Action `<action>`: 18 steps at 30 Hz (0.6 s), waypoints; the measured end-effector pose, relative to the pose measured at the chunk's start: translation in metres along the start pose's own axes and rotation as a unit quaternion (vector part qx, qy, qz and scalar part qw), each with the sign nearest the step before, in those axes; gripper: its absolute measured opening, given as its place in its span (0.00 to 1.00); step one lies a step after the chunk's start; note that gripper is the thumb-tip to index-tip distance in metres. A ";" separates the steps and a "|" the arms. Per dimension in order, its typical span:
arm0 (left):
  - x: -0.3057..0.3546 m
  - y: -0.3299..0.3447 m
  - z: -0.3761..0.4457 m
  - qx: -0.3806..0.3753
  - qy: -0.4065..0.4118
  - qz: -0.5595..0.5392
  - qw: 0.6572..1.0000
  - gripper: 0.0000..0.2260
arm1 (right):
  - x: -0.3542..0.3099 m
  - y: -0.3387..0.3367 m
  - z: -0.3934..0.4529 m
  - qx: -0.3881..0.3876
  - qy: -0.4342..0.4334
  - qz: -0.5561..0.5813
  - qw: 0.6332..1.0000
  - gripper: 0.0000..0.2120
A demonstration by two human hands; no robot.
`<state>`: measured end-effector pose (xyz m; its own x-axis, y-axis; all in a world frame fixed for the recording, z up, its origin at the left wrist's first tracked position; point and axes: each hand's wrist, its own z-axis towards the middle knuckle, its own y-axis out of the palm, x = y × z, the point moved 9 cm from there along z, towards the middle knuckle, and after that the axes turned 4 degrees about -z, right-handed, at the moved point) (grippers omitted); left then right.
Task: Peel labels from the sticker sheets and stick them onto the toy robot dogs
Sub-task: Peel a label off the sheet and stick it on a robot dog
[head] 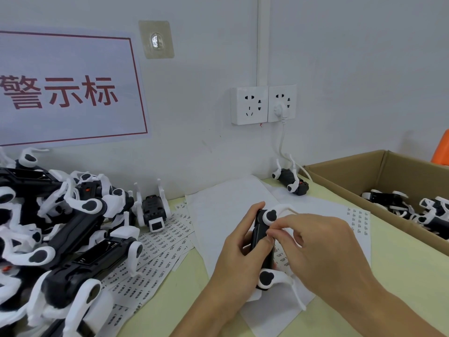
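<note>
**Head view: label going onto the dog, both hands on the job**

Head camera looks down on a pale tabletop (184,302), and everything is placed around the toy dog in hand (263,244), our landmark. Far left of it sprawls the pile of robot dogs (60,229), too tangled to count, presumably the stock waiting for labels. Far right of it sits one cardboard box (379,166) with several dogs inside, likely the finished ones. Just left of it, sticker sheets (155,261) fan out in an overlapping stack, four or five by my reckoning, within easy reach; one more sheet (357,220) lies to its right. Beyond it, two single dogs: one upside down (151,210) beside the pile, one (291,181) lying near the wall.

Now the action! The left hand (233,259) is wrapped round the black body, steadying it on its side. The right hand (323,246) has thumb and forefinger pinched together at the body's upper edge. The label itself is too small to see, but that looks like pressing it down.
</note>
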<state>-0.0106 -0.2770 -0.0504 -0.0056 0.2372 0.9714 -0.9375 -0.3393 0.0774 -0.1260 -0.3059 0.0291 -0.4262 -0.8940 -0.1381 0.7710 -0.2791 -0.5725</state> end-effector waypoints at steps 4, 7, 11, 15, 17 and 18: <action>-0.002 0.000 0.000 -0.007 0.000 0.002 1.000 0.22 | 0.003 0.001 -0.002 0.004 0.000 0.002 1.000 0.02; -0.001 0.000 -0.001 -0.008 -0.002 0.000 1.000 0.22 | 0.002 0.000 -0.001 0.008 -0.002 0.002 1.000 0.02; 0.002 0.002 -0.001 -0.015 0.004 0.001 1.000 0.22 | -0.001 -0.001 0.000 0.004 -0.004 0.002 1.000 0.02; 0.002 0.002 -0.002 -0.013 0.000 0.012 1.000 0.22 | 0.005 -0.006 0.005 0.003 0.022 0.003 1.000 0.09; 0.001 0.001 -0.001 -0.006 -0.006 0.015 1.000 0.22 | 0.006 -0.006 0.005 -0.003 0.027 0.019 0.999 0.10; 0.001 0.001 -0.001 -0.003 -0.009 0.016 1.000 0.22 | 0.006 -0.005 0.005 -0.007 0.026 0.028 0.999 0.10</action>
<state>-0.0119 -0.2760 -0.0499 -0.0290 0.2103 0.9772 -0.9393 -0.3400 0.0453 -0.1303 -0.3117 0.0355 -0.4078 -0.8881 -0.2123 0.7872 -0.2242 -0.5745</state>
